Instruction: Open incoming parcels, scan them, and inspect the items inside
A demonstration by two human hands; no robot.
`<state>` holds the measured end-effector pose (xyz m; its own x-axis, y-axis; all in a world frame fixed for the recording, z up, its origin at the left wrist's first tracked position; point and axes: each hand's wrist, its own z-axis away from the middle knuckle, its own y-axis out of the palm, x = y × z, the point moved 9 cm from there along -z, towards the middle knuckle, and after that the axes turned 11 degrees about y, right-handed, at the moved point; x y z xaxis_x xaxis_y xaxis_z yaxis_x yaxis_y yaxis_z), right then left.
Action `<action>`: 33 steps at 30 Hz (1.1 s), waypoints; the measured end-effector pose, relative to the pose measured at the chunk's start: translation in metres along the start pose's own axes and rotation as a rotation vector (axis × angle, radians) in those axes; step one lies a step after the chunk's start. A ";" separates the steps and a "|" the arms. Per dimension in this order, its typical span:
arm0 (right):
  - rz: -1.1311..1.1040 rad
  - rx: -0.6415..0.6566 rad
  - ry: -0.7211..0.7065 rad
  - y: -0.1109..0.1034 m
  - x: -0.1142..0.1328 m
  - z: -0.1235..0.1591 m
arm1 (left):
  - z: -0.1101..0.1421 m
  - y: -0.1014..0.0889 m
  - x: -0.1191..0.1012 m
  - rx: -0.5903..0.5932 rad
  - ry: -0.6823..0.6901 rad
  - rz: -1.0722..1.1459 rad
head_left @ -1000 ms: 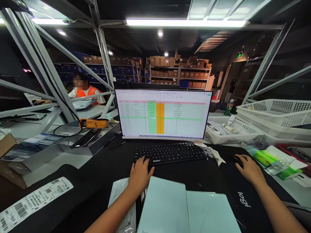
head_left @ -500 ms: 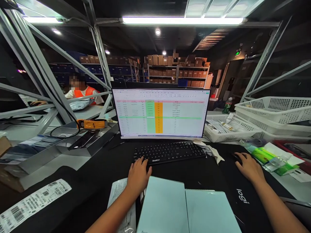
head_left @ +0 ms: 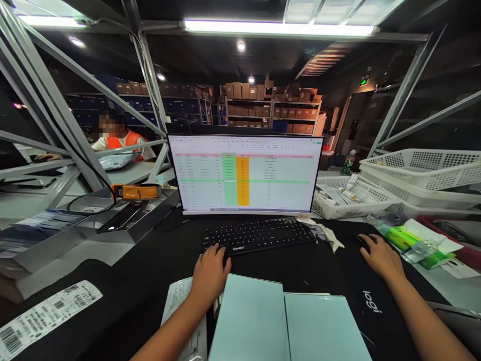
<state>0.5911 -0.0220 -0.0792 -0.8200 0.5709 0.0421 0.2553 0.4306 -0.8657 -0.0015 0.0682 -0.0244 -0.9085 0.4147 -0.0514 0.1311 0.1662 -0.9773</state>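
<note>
My left hand rests at the lower left edge of a black keyboard, fingers spread over the keys and holding nothing. On the dark "logi" desk mat, my right hand curls over a black computer mouse, mostly hidden beneath the palm. Behind the keyboard stands a monitor showing a spreadsheet with a green column, an orange column and a green highlighted row. Two pale blue boxes lie side by side in front of me. A printed plastic packet is partly under my left forearm.
White baskets stand at the right, beside a green packet. A crumpled tissue touches the keyboard's right end. At the left are grey trays, an orange tool and a labelled bag. A person in an orange vest sits beyond.
The whole view has shifted slightly, so things appear a little further left. Both hands keep their places on the keyboard and mouse. The spreadsheet's highlighted row looks the same.
</note>
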 end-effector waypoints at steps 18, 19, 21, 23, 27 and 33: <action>-0.264 0.003 -0.263 -0.092 0.126 0.024 | -0.001 0.004 0.001 -0.047 0.033 0.022; -0.291 0.049 -0.358 -0.091 0.152 0.030 | -0.001 0.005 0.002 -0.047 0.034 0.018; -0.327 0.123 -0.515 -0.084 0.199 0.042 | -0.001 0.007 0.003 -0.054 0.033 0.012; -0.344 0.150 -0.589 -0.075 0.229 0.048 | -0.001 0.008 0.004 -0.065 0.033 0.007; -0.355 0.122 -0.578 -0.060 0.245 0.038 | -0.001 0.008 0.005 -0.064 0.029 0.000; -0.325 0.037 -0.366 -0.052 0.160 0.001 | 0.000 0.005 0.004 -0.033 0.009 0.014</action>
<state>0.4461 0.0467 -0.0280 -0.9821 0.1249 0.1407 -0.0566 0.5171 -0.8540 -0.0044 0.0711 -0.0293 -0.9030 0.4250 -0.0633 0.1573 0.1899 -0.9691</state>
